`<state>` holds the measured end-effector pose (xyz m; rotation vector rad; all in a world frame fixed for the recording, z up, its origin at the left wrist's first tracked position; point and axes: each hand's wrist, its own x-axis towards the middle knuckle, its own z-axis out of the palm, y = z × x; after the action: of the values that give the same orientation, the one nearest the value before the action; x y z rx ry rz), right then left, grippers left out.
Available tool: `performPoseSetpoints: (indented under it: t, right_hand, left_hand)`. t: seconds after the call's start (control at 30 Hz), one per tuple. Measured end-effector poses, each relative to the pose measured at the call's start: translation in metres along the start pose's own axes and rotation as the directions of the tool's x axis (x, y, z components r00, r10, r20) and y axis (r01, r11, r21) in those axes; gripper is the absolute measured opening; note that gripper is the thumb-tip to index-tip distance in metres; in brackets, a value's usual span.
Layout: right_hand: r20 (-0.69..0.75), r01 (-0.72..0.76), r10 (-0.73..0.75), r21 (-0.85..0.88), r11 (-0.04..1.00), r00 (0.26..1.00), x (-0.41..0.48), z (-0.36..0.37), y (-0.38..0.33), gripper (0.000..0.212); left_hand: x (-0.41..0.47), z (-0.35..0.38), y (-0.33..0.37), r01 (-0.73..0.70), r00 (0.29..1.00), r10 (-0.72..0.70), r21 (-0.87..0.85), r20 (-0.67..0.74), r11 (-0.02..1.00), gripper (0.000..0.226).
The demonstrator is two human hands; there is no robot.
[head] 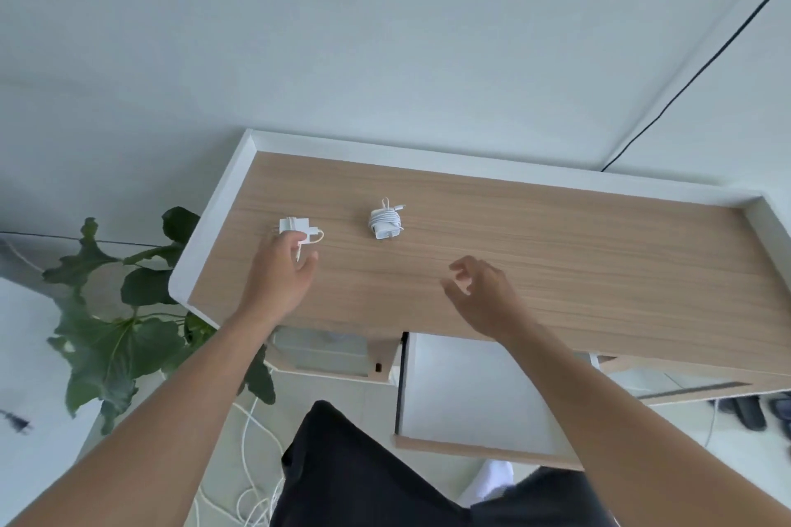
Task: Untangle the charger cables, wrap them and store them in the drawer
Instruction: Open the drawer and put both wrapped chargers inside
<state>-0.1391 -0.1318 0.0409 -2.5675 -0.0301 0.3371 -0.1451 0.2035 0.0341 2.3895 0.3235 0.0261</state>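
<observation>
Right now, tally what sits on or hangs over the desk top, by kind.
Chargers: 2, the left charger and the middle charger, both white, on the desk
Hands: 2, the left hand at the left charger, the right hand holding nothing
Total: 4

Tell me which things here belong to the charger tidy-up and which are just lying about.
Job: white charger by the left hand, wrapped charger, open drawer.
Lying about: plant, black wall cable, white cords on the floor.
</observation>
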Motion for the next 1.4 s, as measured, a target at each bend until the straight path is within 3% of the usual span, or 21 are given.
performPoseSetpoints:
  t: [0.1, 0.4, 0.67, 0.87, 1.4]
  right_hand:
    - [-0.011, 0.028, -0.027, 0.029, 0.999, 1.000, 0.033, 0.005, -0.025, 0.051]
    - [0.052, 0.071, -0.071, 0.001, 0.997, 0.996, 0.120, 0.040, -0.070, 0.091]
    - [0.091, 0.095, -0.091, -0.042, 0.995, 0.992, 0.156, 0.067, -0.083, 0.071]
    - [0.067, 0.078, -0.079, 0.023, 0.997, 0.995, 0.146, 0.071, -0.079, 0.059]
    - [-0.016, -0.020, 0.023, 0.166, 0.986, 1.000, -0.012, 0.020, 0.019, 0.060]
  left_hand:
    - [0.024, -0.002, -0.010, 0.036, 0.999, -0.036, 0.020, -0.036, 0.999, 0.048]
    - [0.072, 0.017, -0.034, 0.205, 0.978, -0.206, 0.013, 0.029, 0.979, 0.098]
    - [0.093, 0.028, -0.035, 0.181, 0.983, -0.182, 0.015, 0.023, 0.983, 0.069]
    - [0.073, 0.027, -0.027, 0.132, 0.991, -0.131, -0.032, 0.036, 0.991, 0.062]
    - [-0.055, 0.064, 0.055, -0.023, 0.993, 0.028, -0.050, 0.112, 0.998, 0.060]
